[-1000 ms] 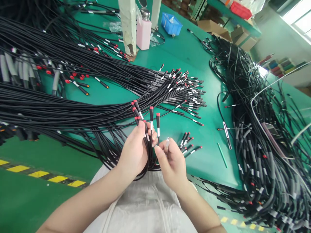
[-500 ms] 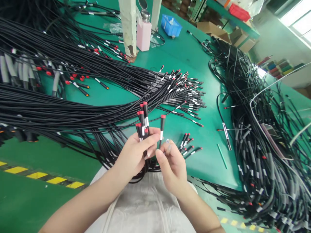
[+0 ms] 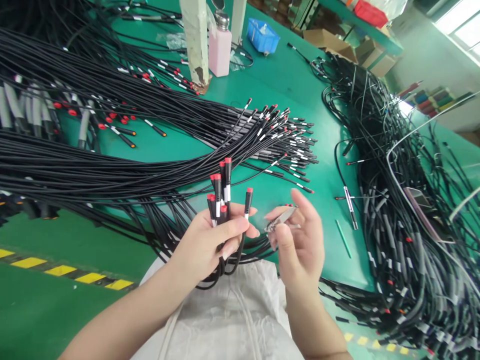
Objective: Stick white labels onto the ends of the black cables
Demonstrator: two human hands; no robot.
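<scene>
My left hand (image 3: 202, 245) is closed around a bunch of black cables (image 3: 218, 195) with red end caps and white labels, their ends pointing up. One more red-capped cable (image 3: 248, 202) stands apart from the bunch, pinched at its white label by the fingers of that hand. To the right, my right hand (image 3: 303, 245) has let its fingers rise off the cable and holds small metal nail clippers (image 3: 283, 217) between thumb and fingers. Behind the right hand, other red-capped cable ends on the table are mostly hidden.
Long bundles of black cable (image 3: 112, 175) cross the green table (image 3: 292, 90) from the left. A tangled cable pile (image 3: 393, 225) lies at the right, near a pen (image 3: 350, 207) and a green stick (image 3: 343, 239). A pink bottle (image 3: 220, 52) and blue bin (image 3: 263, 36) stand behind.
My right hand has left the single cable and moved right, bringing the nail clippers into plain view. The left hand keeps the bunch and the single cable, which sits slightly lower.
</scene>
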